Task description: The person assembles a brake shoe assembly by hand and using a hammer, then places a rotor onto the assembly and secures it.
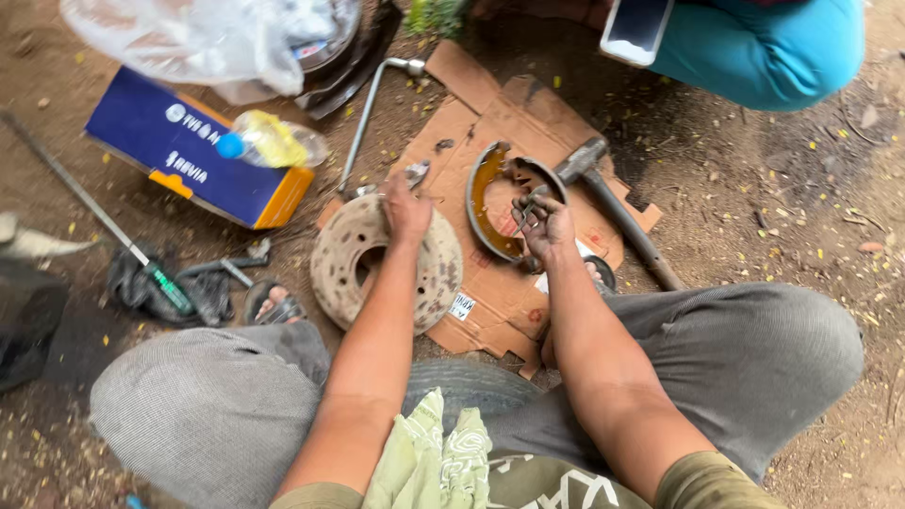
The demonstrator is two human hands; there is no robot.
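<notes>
I sit on bare ground with my knees spread. My left hand point(406, 209) rests on the top edge of a rusty round brake drum point(351, 253) that lies on the ground and partly on flattened cardboard point(468, 121). My right hand point(545, 224) is closed on a small metal spring or clip and touches a pair of curved brake shoes point(485, 193) lying on the cardboard. A hammer point(603, 193) lies just right of the shoes, its handle pointing toward my right knee.
A blue and yellow box point(193, 155) with a small plastic bottle point(264, 139) on it lies far left. A bent wrench point(366, 104), a clear plastic bag point(203, 38) and a long screwdriver point(113, 231) lie about. Another person in teal trousers point(768, 47) holds a phone point(636, 26) at top right.
</notes>
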